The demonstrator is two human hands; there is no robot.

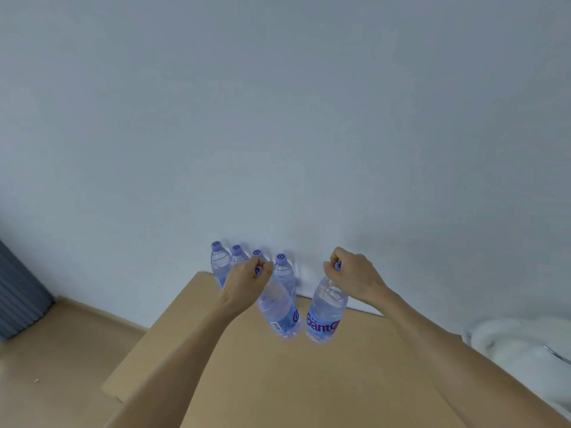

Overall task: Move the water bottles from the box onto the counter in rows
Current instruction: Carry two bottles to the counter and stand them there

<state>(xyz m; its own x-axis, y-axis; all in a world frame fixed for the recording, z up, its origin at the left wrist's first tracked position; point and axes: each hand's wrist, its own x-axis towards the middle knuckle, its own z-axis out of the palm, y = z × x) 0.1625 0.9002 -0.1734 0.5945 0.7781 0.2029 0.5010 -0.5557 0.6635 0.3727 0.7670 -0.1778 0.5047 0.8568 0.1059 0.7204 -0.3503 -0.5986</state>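
Observation:
My left hand (245, 284) grips the purple cap of a clear water bottle (279, 310), which hangs tilted above the tan counter (278, 381). My right hand (355, 278) holds a second water bottle (326, 313) by its cap, also off the surface, its blue label facing me. Behind them a row of several capped bottles (220, 261) stands upright against the wall at the counter's far edge; my left hand partly hides two of them. The box is not in view.
A pale wall (278, 118) rises directly behind the counter. A tan floor (55, 350) lies lower left, with a grey-blue pleated curtain (18, 291) at the left edge. A white fluffy cloth (519, 344) with a metal piece lies at the right.

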